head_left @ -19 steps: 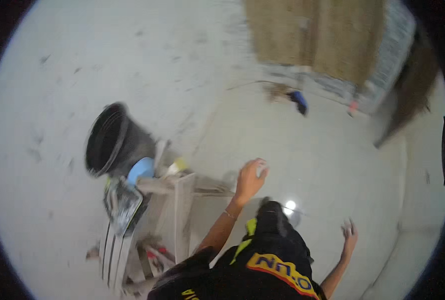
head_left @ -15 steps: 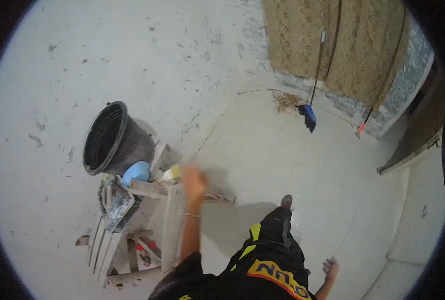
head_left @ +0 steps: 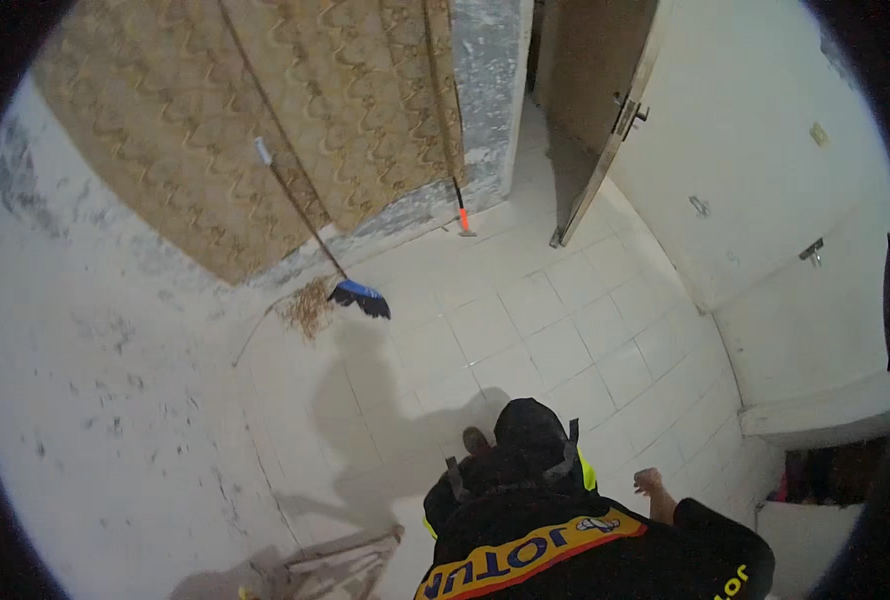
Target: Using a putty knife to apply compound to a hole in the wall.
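Note:
My right hand (head_left: 650, 482) hangs beside my body at the lower right, over the tiled floor. Its fingers look loosely curled, and nothing shows in them. No part of my left hand is in the picture. In the middle, my dark clothing with a yellow printed band covers the lower part of the view, with one shoe (head_left: 476, 441) on the tiles. At the lower edge, left of me, shows part of a wooden stand (head_left: 340, 568), mostly cut off.
A long-handled blue broom (head_left: 361, 297) leans on a brown patterned curtain (head_left: 355, 110) by a straw bundle (head_left: 310, 308). Right of it stands a tool with an orange-red lower end (head_left: 465, 222). A door (head_left: 605, 150) stands ajar at the far side. White tiles (head_left: 525, 320) cover the floor.
My view has turned to the right, toward the door. The black bucket, blue bowl and paint tray have left the picture, as has my left hand, which was at the wooden stand.

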Demonstrator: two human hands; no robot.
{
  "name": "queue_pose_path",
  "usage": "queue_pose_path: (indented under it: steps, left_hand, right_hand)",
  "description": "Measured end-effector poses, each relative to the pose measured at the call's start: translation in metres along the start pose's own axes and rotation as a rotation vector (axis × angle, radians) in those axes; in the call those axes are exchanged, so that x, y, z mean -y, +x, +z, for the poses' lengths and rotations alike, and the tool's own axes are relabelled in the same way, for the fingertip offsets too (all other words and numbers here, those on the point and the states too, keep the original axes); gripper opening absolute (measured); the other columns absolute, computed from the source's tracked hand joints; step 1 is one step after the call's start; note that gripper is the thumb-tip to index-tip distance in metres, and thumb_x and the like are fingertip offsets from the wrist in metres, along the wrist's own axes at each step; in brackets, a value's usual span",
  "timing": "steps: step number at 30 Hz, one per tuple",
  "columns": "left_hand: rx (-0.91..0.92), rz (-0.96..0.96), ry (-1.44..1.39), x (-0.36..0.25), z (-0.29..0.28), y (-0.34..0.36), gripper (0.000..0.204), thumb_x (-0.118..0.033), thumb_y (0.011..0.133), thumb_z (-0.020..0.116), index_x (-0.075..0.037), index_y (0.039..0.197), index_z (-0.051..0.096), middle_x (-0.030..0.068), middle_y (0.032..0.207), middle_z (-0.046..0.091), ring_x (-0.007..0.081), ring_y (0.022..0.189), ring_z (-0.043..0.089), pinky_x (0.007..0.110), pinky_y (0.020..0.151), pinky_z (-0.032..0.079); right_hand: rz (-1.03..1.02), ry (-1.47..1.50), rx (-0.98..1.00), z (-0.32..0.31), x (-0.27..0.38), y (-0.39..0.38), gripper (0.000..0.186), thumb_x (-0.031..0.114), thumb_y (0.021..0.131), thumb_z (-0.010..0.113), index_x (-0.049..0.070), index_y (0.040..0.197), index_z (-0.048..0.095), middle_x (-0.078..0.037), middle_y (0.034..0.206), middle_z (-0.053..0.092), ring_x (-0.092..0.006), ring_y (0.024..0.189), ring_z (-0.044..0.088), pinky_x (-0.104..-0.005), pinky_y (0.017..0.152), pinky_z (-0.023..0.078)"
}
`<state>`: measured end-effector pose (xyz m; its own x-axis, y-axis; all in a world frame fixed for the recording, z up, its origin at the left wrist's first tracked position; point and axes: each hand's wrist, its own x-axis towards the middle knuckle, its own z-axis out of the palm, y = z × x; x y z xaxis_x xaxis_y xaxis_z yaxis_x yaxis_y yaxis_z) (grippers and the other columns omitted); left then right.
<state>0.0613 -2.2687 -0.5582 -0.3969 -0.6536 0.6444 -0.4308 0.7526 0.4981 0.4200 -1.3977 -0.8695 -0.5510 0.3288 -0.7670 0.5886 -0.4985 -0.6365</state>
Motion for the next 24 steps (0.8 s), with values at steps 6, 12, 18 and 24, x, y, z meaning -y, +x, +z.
queue_pose_path:
  steps: [6, 12, 18, 24]
  left_hand:
    - [0.744, -0.138, -0.895, -0.309, 0.267, -0.087, 0.03, -0.005, 0.093, 0.063, 0.001, 0.122, 0.07, 0.0111, 0.12, 0.07, 0.0243, 0.108, 0.066, 0.036, 0.092, 0.055]
    - [1.721, -0.705, -1.352, -0.699, 0.401, -0.25, 0.037, -0.009, 0.104, 0.055, -0.006, 0.141, 0.052, 0.0092, 0.128, 0.063, 0.0248, 0.115, 0.063, 0.05, 0.101, 0.058]
    - [2.069, -0.607, -1.369, -0.924, 0.468, -0.32, 0.032, -0.018, 0.105, 0.058, -0.008, 0.136, 0.054, 0.0068, 0.128, 0.064, 0.0245, 0.116, 0.064, 0.051, 0.106, 0.049]
    - [2.476, -0.732, -1.534, -1.032, 0.538, -0.336, 0.053, -0.04, 0.106, 0.052, -0.012, 0.151, 0.047, 0.0122, 0.144, 0.056, 0.0261, 0.137, 0.049, 0.051, 0.116, 0.033]
  right_hand:
    - [-0.162, -1.048, -0.28, 0.136, 0.175, 0.177, 0.027, 0.03, 0.089, 0.069, 0.011, 0.106, 0.077, -0.013, 0.103, 0.075, -0.0301, 0.098, 0.072, -0.0443, 0.082, 0.059]
    - [-0.238, -0.193, 0.266, 0.371, 0.497, 0.263, 0.05, 0.033, 0.104, 0.061, 0.012, 0.149, 0.055, -0.006, 0.126, 0.069, -0.0149, 0.096, 0.067, -0.029, 0.075, 0.052]
    - [-0.564, 0.616, 0.114, 0.459, 0.745, 0.291, 0.04, 0.033, 0.105, 0.061, 0.007, 0.134, 0.057, -0.006, 0.119, 0.067, -0.0152, 0.096, 0.064, -0.0326, 0.075, 0.053]
    - [-0.873, 0.346, -0.193, 0.426, 0.88, 0.349, 0.021, 0.027, 0.1, 0.069, 0.006, 0.103, 0.068, -0.004, 0.092, 0.069, -0.0159, 0.082, 0.065, -0.0335, 0.072, 0.052]
